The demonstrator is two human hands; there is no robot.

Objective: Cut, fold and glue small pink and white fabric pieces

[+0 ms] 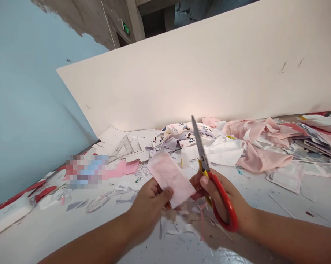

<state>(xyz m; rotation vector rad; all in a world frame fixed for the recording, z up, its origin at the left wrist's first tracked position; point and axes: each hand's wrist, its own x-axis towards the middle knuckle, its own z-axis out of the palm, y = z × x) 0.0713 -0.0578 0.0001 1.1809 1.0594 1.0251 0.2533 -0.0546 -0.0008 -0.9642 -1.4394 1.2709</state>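
The pale pink rectangular cloth piece (169, 176) hangs above the scrap-strewn white table (292, 209), pinched by the left hand (150, 203). The right hand (223, 196) grips red-handled steel scissors (206, 168) just beside it, blades closed and pointing up. Trimming seems in hand; a cut needs the blades opened onto its edge.

Single head-worn view, tilted, looking forward and down from close above the left hand (149, 207) and right hand (223, 196); past the fingers (165, 193) the table (264, 200) runs to an upright pale board (209, 73).

Bare left hand (149, 205), bare right hand (223, 200).
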